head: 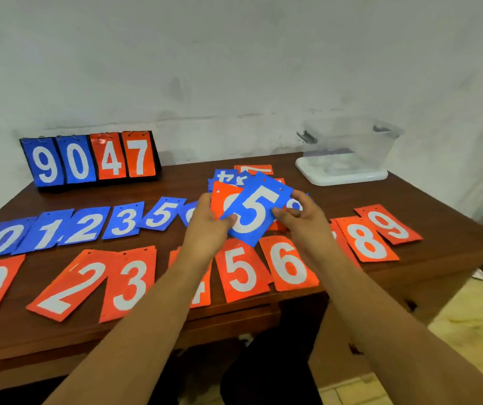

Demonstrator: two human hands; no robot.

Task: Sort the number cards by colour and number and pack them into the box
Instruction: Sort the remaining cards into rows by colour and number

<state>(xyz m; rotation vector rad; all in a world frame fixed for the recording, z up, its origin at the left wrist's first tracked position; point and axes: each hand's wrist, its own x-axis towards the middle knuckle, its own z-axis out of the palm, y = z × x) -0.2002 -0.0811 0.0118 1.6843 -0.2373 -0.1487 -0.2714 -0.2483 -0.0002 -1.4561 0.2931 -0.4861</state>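
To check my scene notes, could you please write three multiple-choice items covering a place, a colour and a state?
1. Where is the clear box? A) far right of the table B) its far left C) the floor
2. What colour is the raised 5 card? A) orange B) blue C) green
3. That card is: A) pinched by left hand and right hand B) lying flat C) boxed
Answers: 1A, it sits at the far right corner; 2B, blue under a white numeral; 3A, both thumbs lie on it.

blue and orange cards [256,213], white numerals; brown table [409,200]
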